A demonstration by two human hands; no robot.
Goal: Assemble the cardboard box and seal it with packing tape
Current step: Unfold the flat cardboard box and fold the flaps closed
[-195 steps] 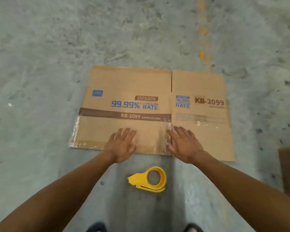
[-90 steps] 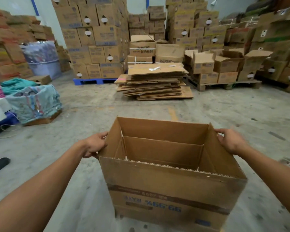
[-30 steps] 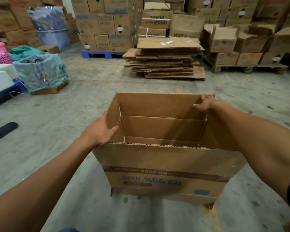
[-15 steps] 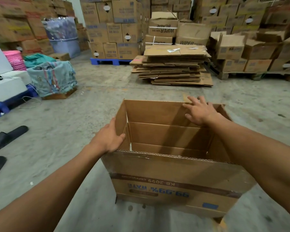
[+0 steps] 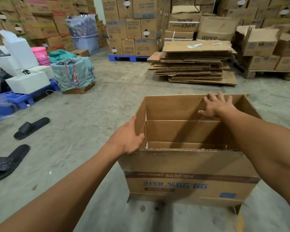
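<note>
Since half a second ago, only the right hand (image 5: pixel 215 107) has shifted, now lying flat with spread fingers on the far flap's inner face. Upside-down and unfolded, the cardboard box (image 5: pixel 189 166) stands on the concrete floor (image 5: pixel 84 124) between both arms. At its left wall, the left hand (image 5: pixel 126 137) grips the edge.

Left grip (image 5: pixel 126 137) curled, right grip (image 5: pixel 215 107) flat, fingers spread

Warehouse clutter around you

You see two black slippers (image 5: pixel 18 143) lower left, a pink basket (image 5: pixel 41 55) upper left, a flattened cardboard stack (image 5: pixel 196 64) upper centre, and stacked cartons (image 5: pixel 132 25) behind on a blue pallet (image 5: pixel 126 57).
</note>
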